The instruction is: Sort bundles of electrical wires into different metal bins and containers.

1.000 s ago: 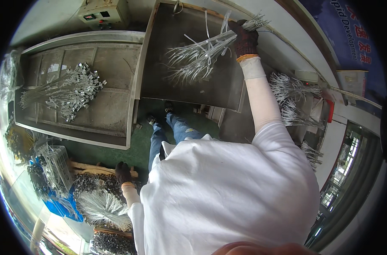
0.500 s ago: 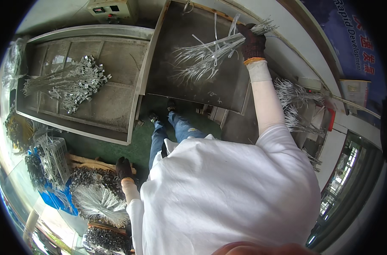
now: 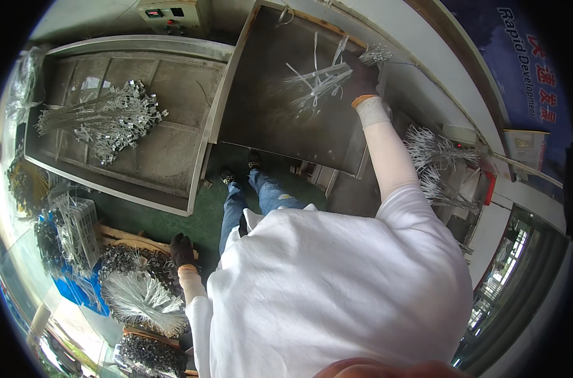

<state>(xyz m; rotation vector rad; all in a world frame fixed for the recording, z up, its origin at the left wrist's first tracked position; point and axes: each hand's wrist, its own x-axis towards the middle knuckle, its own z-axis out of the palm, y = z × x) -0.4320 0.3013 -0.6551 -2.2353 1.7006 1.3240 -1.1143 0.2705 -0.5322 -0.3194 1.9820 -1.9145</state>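
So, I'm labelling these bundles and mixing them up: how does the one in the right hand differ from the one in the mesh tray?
The held bundle is gripped by the right hand over the dark tray; the tray bundle lies unheld in the mesh tray.
The held bundle narrows at the hand; the tray bundle fans out at its right end, thick with shiny tabs.
Both consist of thin, silvery strands.

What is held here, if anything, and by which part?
The gloved right hand grips the bundle of thin silvery strands close to its upper-right end. Nothing held shows in the left hand.
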